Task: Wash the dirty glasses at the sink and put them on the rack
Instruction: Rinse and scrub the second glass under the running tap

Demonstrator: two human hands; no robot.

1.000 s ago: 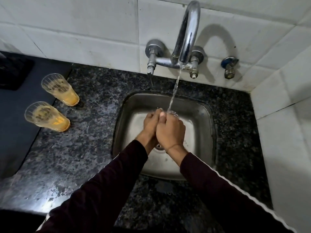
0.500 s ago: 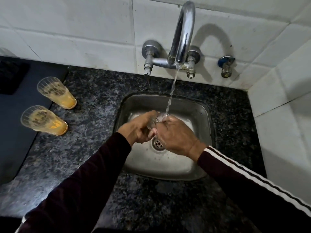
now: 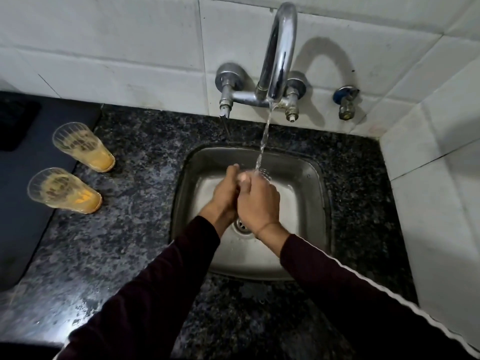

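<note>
Over the steel sink (image 3: 309, 245), my left hand (image 3: 224, 194) and my right hand (image 3: 257, 201) are pressed together around a clear glass (image 3: 265, 173). Only its ribbed rim shows past my right fingers, right under the stream of water (image 3: 263, 141) running from the chrome tap (image 3: 279, 48). Two dirty glasses with orange residue stand on the dark granite counter at the left: the far glass (image 3: 83, 146) and the near glass (image 3: 63, 190). No rack is in view.
A black mat or cooktop (image 3: 23, 183) covers the counter's left end, beside the two glasses. White tiled walls close the back and the right side. A small blue-capped valve (image 3: 346, 102) sticks out of the wall right of the tap. The sink drain (image 3: 242, 226) lies below my wrists.
My hands spread and turned the glass half a second ago, and have now closed together again upright under the stream. The two glasses on the counter have not moved.
</note>
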